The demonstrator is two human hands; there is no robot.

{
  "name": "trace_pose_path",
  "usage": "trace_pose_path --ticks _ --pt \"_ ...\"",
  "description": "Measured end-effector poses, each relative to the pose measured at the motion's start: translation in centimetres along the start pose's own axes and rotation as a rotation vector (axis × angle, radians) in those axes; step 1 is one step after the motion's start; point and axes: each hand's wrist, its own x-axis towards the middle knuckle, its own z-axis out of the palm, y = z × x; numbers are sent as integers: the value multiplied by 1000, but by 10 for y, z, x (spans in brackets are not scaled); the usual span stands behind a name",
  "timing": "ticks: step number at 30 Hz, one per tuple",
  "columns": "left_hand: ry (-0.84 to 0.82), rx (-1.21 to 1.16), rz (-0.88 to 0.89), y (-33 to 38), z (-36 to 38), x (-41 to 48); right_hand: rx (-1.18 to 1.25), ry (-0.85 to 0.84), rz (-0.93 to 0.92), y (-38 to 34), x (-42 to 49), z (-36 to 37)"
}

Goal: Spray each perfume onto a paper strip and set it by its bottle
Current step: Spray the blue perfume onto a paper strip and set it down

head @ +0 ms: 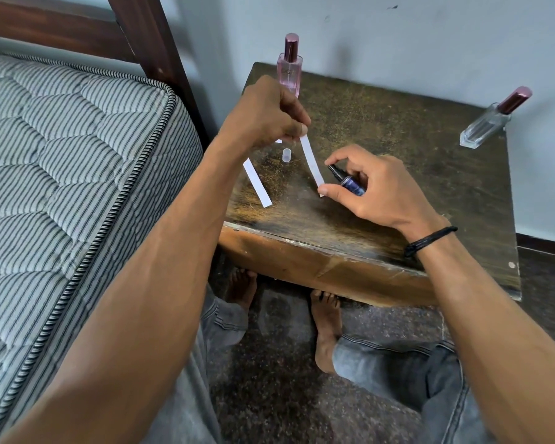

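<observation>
My left hand point(269, 113) pinches the top of a white paper strip point(311, 161) that hangs down over the worn wooden table point(398, 174). My right hand point(375, 184) grips a small dark blue perfume bottle point(350, 181), its black nozzle pointing at the strip's lower part, index finger on top. A second paper strip point(257, 184) lies flat near the table's left edge. A small clear cap point(287, 155) stands between the two strips. A pink perfume bottle point(289, 64) stands at the back left, partly behind my left hand. A clear bottle with a maroon cap point(491, 121) stands at the back right.
A striped mattress point(61, 174) on a dark wooden bed frame point(148, 36) runs along the left of the table. The wall point(398, 36) is right behind the table. My bare feet point(326, 322) and jeans-clad legs are on the speckled floor under the table's front edge.
</observation>
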Motion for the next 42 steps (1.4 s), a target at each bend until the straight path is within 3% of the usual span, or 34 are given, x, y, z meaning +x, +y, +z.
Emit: trace_pose_path --ticks 9,25,38,42 --pt "-4 -3 5 1 2 1 -64 -66 7 0 -1 3" --pt "-2 -18 -9 1 3 0 32 153 26 -2 5 9" --pt "13 -39 11 3 -4 -3 -11 9 7 0 2 0" --pt "21 -20 20 2 -3 -2 79 60 44 6 2 -10"
